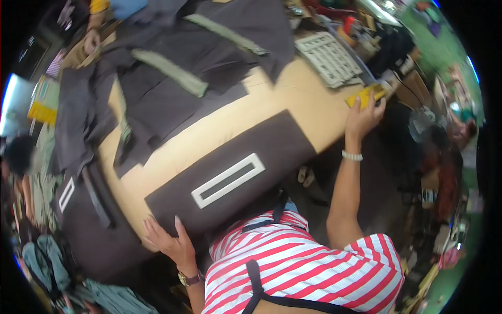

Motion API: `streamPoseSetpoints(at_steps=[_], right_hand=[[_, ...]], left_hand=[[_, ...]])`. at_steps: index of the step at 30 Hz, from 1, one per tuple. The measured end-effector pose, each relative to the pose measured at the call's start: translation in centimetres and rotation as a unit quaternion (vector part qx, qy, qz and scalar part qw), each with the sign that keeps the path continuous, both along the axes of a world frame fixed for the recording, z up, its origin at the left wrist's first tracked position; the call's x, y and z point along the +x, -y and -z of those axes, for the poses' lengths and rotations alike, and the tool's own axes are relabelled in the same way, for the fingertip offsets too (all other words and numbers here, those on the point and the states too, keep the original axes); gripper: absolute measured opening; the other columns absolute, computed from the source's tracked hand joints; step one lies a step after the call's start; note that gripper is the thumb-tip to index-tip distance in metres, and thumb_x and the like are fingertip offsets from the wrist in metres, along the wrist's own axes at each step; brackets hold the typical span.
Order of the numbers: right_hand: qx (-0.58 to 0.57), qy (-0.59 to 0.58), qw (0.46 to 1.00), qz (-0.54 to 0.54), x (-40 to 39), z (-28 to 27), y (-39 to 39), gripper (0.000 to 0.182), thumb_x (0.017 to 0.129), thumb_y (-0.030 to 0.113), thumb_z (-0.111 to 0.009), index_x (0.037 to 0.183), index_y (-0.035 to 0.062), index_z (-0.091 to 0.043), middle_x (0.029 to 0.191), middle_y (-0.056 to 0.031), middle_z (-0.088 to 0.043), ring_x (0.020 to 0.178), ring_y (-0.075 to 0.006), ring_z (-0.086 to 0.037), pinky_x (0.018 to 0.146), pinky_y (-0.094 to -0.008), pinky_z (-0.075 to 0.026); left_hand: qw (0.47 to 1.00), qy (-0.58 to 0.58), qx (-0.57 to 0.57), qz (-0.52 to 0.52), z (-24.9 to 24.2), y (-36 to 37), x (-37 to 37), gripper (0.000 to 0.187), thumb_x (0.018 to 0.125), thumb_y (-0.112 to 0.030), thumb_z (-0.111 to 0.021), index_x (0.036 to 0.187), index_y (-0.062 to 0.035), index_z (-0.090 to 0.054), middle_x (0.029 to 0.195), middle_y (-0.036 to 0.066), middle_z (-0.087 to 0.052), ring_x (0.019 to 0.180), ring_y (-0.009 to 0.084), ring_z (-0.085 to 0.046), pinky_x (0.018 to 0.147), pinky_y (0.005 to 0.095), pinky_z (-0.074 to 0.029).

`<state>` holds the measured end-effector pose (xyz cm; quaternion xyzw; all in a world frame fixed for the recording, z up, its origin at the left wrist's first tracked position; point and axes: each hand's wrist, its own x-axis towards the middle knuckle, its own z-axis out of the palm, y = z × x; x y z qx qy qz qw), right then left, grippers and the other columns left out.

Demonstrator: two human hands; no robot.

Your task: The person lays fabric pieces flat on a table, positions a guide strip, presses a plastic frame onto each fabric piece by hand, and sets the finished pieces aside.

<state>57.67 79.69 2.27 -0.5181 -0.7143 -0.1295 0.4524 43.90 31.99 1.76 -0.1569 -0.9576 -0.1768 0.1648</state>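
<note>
A dark cloth panel (285, 138) lies on the table's near side and hangs over its edge. On it rests a white rectangular frame (201, 198) with a long slot showing dark cloth through it. My left hand (171, 242) is at the panel's left end, fingers spread and touching the cloth and table edge. Out at the table's right corner, my right hand (363, 118) has its fingers closed around a small yellow box-like object (358, 99). What that object is exactly cannot be made out.
Dark cut cloth (157, 99) with pale green strips (172, 73) covers the table's far side. A printed calendar sheet (329, 57) lies near the right corner, beside a cluttered tray (353, 49). Another person's hand (92, 41) is at the far left. More dark cloth (99, 230) hangs left.
</note>
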Motion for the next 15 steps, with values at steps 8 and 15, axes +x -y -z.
streamPoseSetpoints(at_steps=[8, 15], right_hand=[[-0.221, 0.124, 0.905, -0.341, -3.4, 0.3, 14.3, 0.023, 0.087, 0.019, -0.064, 0.089, -0.0026, -0.055, 0.11, -0.0204, -0.056, 0.106, -0.0358, -0.051, 0.091, -0.0447, -0.04], [-0.396, -0.223, 0.61, -0.649, -10.6, -10.1, 21.8, 0.019, 0.085, -0.001, -0.062, 0.093, 0.0053, -0.046, 0.085, 0.0029, -0.043, 0.074, -0.006, -0.041, 0.066, -0.0204, -0.037]], left_hand=[[0.989, 0.017, 0.144, -0.017, -1.4, -0.3, -0.3, 0.025, 0.083, -0.008, -0.069, 0.102, 0.0049, -0.061, 0.107, 0.016, -0.061, 0.101, 0.0279, -0.057, 0.088, 0.0341, -0.044], [0.867, -0.107, 0.396, -0.285, -9.3, 7.6, 0.5, 0.021, 0.094, -0.011, -0.056, 0.11, 0.0026, -0.054, 0.108, 0.011, -0.057, 0.099, 0.0194, -0.052, 0.092, 0.0335, -0.04]])
